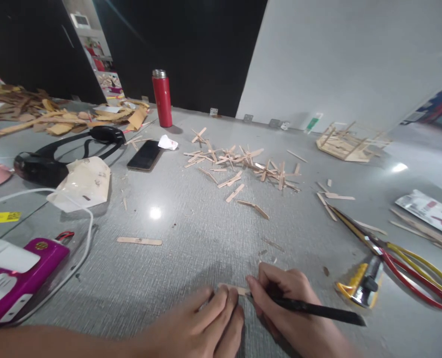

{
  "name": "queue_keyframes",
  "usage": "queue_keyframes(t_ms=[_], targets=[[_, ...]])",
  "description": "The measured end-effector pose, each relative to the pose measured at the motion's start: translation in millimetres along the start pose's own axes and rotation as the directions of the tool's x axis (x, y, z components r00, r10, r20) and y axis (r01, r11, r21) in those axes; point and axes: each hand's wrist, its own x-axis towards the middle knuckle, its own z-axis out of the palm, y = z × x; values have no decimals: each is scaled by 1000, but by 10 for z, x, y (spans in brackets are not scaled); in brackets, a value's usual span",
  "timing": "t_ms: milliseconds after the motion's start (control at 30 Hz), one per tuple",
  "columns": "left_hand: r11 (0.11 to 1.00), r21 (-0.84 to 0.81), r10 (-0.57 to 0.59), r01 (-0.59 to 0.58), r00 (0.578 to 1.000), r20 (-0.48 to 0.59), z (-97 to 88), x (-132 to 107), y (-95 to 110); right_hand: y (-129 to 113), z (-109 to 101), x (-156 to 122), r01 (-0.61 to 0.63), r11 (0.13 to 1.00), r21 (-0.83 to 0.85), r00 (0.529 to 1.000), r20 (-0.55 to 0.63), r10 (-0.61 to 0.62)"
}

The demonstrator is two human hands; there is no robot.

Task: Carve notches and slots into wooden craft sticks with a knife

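My left hand [209, 323] is at the bottom centre, fingers together, pressing a short wooden craft stick [239, 290] against the grey tabletop. My right hand [288, 303] grips a slim black pen-shaped tool [325, 312], and its tip meets the stick near my right fingertips. Whether the tool is a pen or a knife I cannot tell. Part of the stick is hidden under the left fingers. Further left, another craft stick [139, 241] lies flat. Beyond my hands, many cut stick pieces [230, 158] are scattered in a loose heap.
On the right lie red-and-yellow-handled shears [403, 271], a yellow utility knife [360, 283] and a white packet [431, 211]. A stick frame [349, 144] stands behind. Leftward are a purple power strip [30, 278], headphones [42, 161], a phone [145, 155] and a red bottle [162, 99].
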Motion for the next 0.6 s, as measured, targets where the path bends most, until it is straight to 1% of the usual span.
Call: queue_keyframes(t_ms=[100, 167, 267, 300, 333, 367, 400, 467, 533, 600], targets=[[1000, -3, 18, -18, 1000, -2, 22, -26, -2, 39, -97, 39, 3, 999, -47, 998, -67, -6], [1000, 4, 28, -28, 1000, 2, 30, -32, -8, 75, -188, 66, -16, 998, -68, 988, -155, 5], [1000, 8, 26, -26, 1000, 2, 24, -21, -14, 95, -289, 73, -39, 993, -108, 939, -343, 0], [1000, 4, 24, -24, 1000, 1, 18, -15, -15, 88, -296, 64, -42, 992, -115, 923, -384, -6], [1000, 0, 18, -18, 1000, -4, 12, -9, -14, 74, -285, 50, -39, 993, -114, 918, -397, -10], [1000, -5, 11, -12, 1000, -5, 6, -3, -11, 57, -259, 33, -30, 994, -107, 926, -377, -12], [1000, -11, 9, -9, 1000, -6, 2, 1, -8, 37, -219, 17, -18, 995, -96, 945, -328, -15], [1000, -26, 9, -9, 1000, -1, 0, 6, -1, 4, -119, -7, 10, 997, -76, 980, -198, -25], [999, -39, 1, -1, 1000, 4, 7, 6, 6, -11, -25, -12, 34, 997, -76, 993, -113, -43], [999, -47, -7, 7, 1000, 5, 17, 4, 11, -7, 34, -4, 42, 996, -77, 995, -84, -49]])
